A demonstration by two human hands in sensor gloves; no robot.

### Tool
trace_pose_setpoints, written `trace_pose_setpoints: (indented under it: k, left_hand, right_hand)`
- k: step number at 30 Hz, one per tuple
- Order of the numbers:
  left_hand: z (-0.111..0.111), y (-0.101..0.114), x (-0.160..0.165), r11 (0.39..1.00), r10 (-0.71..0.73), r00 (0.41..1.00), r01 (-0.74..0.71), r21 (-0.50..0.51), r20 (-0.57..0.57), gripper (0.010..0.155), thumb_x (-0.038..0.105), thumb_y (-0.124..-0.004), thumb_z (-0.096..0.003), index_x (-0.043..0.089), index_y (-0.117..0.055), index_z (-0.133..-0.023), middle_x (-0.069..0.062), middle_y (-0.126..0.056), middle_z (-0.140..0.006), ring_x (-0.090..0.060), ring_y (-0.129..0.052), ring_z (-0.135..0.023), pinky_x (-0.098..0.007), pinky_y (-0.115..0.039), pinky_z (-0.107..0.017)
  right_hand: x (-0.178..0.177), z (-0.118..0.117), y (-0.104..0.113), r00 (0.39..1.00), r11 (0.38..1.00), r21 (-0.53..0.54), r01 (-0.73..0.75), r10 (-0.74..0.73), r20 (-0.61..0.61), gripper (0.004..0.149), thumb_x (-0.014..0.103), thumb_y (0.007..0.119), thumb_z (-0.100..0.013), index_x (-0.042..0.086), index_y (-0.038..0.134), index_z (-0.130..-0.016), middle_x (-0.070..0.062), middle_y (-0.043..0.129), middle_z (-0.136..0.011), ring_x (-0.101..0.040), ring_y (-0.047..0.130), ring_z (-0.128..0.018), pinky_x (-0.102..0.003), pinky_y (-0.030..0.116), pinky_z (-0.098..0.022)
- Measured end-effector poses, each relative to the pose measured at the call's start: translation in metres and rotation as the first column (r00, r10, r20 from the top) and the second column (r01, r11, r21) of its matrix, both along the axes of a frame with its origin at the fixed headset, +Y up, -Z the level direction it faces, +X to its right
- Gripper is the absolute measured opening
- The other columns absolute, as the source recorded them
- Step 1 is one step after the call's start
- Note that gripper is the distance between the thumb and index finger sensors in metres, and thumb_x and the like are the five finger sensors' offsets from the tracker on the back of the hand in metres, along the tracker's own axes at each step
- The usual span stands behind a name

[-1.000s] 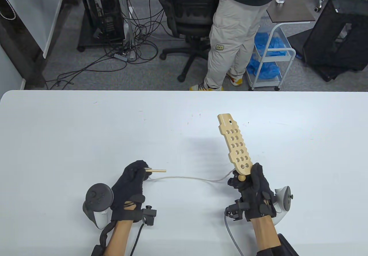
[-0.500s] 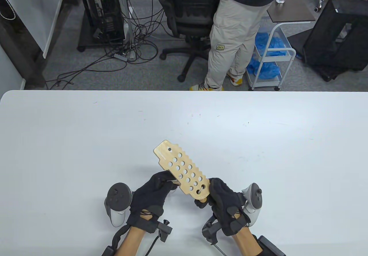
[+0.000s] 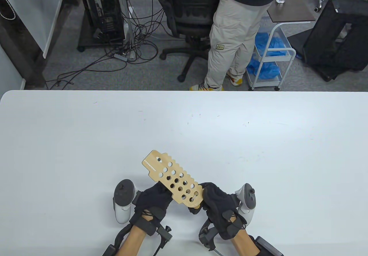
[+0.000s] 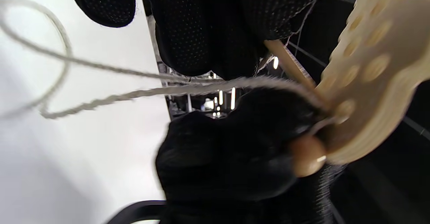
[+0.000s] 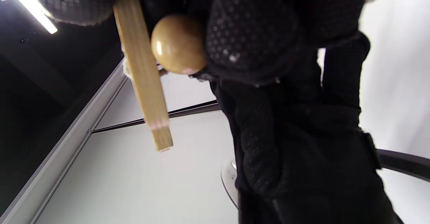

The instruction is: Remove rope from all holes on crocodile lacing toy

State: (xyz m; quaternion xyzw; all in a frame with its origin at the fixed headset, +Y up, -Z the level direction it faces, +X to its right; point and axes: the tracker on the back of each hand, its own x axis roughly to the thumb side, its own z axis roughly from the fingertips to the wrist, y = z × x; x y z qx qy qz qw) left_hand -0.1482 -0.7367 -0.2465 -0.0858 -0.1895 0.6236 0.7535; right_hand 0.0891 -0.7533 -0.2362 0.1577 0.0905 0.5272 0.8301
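The wooden crocodile board (image 3: 169, 179), full of round holes, is held above the table, head pointing far-left. My right hand (image 3: 204, 200) grips its tail end, next to a wooden bead (image 5: 178, 44); the board shows edge-on in the right wrist view (image 5: 142, 73). My left hand (image 3: 159, 192) is tucked against the board's near-left side. It holds the rope's wooden needle (image 4: 289, 66), whose tip is at a hole near the board's tail (image 4: 369, 66). The beige rope (image 4: 67, 61) hangs in slack loops below the hands and runs to the tail by the bead (image 4: 307, 155).
The white table (image 3: 86, 138) stretches wide around the hands. Beyond its far edge are a standing person (image 3: 233, 37), an office chair (image 3: 189, 17) and a cart (image 3: 273, 54).
Both hands came together at the table's near middle. The board swung from the right to point far-left, then shifted slightly nearer. The rope, stretched between the hands before, now hangs slack.
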Motion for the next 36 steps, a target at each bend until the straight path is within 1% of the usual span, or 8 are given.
trace_pose_setpoints:
  k: [9,15,18,21,24,26,30,36]
  left_hand:
    - [0.006,0.007,0.004,0.997,-0.057,0.998,0.059,0.049,-0.03,0.041,0.041,-0.081,-0.0504,0.043,-0.083,-0.092,0.003,-0.091,-0.09,-0.02,-0.088,-0.079,-0.061,-0.067,-0.069]
    - [0.011,0.011,0.007,0.995,-0.06,0.996,0.066,0.072,-0.072,0.042,0.037,-0.082,-0.0506,0.04,-0.085,-0.092,0.002,-0.09,-0.092,-0.022,-0.088,-0.082,-0.061,-0.067,-0.069]
    - [0.011,0.012,0.01,0.997,-0.021,1.0,0.022,0.073,-0.012,0.048,0.03,-0.077,-0.0524,0.033,-0.078,-0.1,0.0,-0.087,-0.099,-0.025,-0.084,-0.088,-0.062,-0.065,-0.07]
    - [0.008,0.008,0.015,0.993,0.114,0.988,-0.115,0.002,0.1,0.063,0.027,-0.076,-0.0522,0.034,-0.058,-0.112,-0.004,-0.081,-0.107,-0.03,-0.079,-0.097,-0.065,-0.063,-0.071]
    - [0.007,0.005,0.019,0.979,0.201,0.952,-0.186,-0.086,0.23,0.072,0.031,-0.078,-0.0531,0.033,-0.044,-0.117,-0.006,-0.07,-0.117,-0.035,-0.065,-0.107,-0.069,-0.056,-0.073]
    - [0.007,0.005,0.019,0.979,0.2,0.946,-0.179,-0.1,0.256,0.076,0.036,-0.079,-0.0538,0.031,-0.039,-0.118,-0.006,-0.067,-0.119,-0.036,-0.061,-0.109,-0.069,-0.055,-0.074]
    - [0.008,0.005,0.012,0.987,0.135,0.987,-0.126,-0.103,0.086,0.063,0.042,-0.081,-0.0521,0.034,-0.061,-0.111,-0.001,-0.084,-0.109,-0.029,-0.078,-0.099,-0.065,-0.063,-0.071]
    - [0.009,0.004,0.007,0.984,0.15,0.989,-0.15,-0.1,-0.004,0.054,0.043,-0.085,-0.0495,0.038,-0.074,-0.102,0.009,-0.098,-0.091,-0.018,-0.091,-0.085,-0.058,-0.07,-0.07]
  right_hand:
    - [-0.001,0.001,-0.004,0.999,0.999,-0.034,-0.036,0.037,0.016,0.048,0.046,0.075,-0.043,0.01,0.085,-0.073,-0.018,0.095,-0.065,-0.03,0.097,-0.036,-0.059,0.078,-0.042]
    - [0.001,0.0,-0.009,0.997,0.995,-0.069,-0.069,0.072,0.037,0.047,0.046,0.075,-0.043,0.01,0.086,-0.073,-0.018,0.095,-0.066,-0.031,0.098,-0.036,-0.059,0.078,-0.042]
    - [0.006,-0.001,-0.008,0.994,0.994,-0.082,-0.066,0.072,0.077,0.047,0.045,0.075,-0.044,0.011,0.085,-0.073,-0.018,0.094,-0.066,-0.031,0.097,-0.037,-0.059,0.078,-0.042]
    - [0.014,-0.002,-0.004,0.988,0.995,-0.071,-0.064,0.074,0.137,0.046,0.045,0.074,-0.044,0.011,0.085,-0.073,-0.018,0.094,-0.067,-0.031,0.097,-0.037,-0.059,0.077,-0.042]
    - [0.022,-0.002,0.002,0.974,0.993,-0.043,-0.109,0.115,0.194,0.046,0.045,0.075,-0.044,0.01,0.086,-0.071,-0.019,0.095,-0.065,-0.031,0.098,-0.036,-0.059,0.078,-0.042]
    - [0.025,-0.002,0.007,0.96,0.986,-0.022,-0.166,0.167,0.226,0.046,0.044,0.074,-0.044,0.009,0.086,-0.071,-0.018,0.095,-0.065,-0.031,0.098,-0.036,-0.059,0.078,-0.042]
    - [0.024,0.001,0.018,0.913,0.946,0.05,-0.32,0.294,0.281,0.045,0.043,0.075,-0.043,0.009,0.087,-0.07,-0.019,0.095,-0.065,-0.032,0.098,-0.036,-0.06,0.077,-0.042]
    - [0.019,0.004,0.022,0.89,0.915,0.097,-0.391,0.349,0.294,0.045,0.044,0.076,-0.041,0.011,0.086,-0.071,-0.017,0.094,-0.069,-0.033,0.097,-0.04,-0.061,0.076,-0.045]
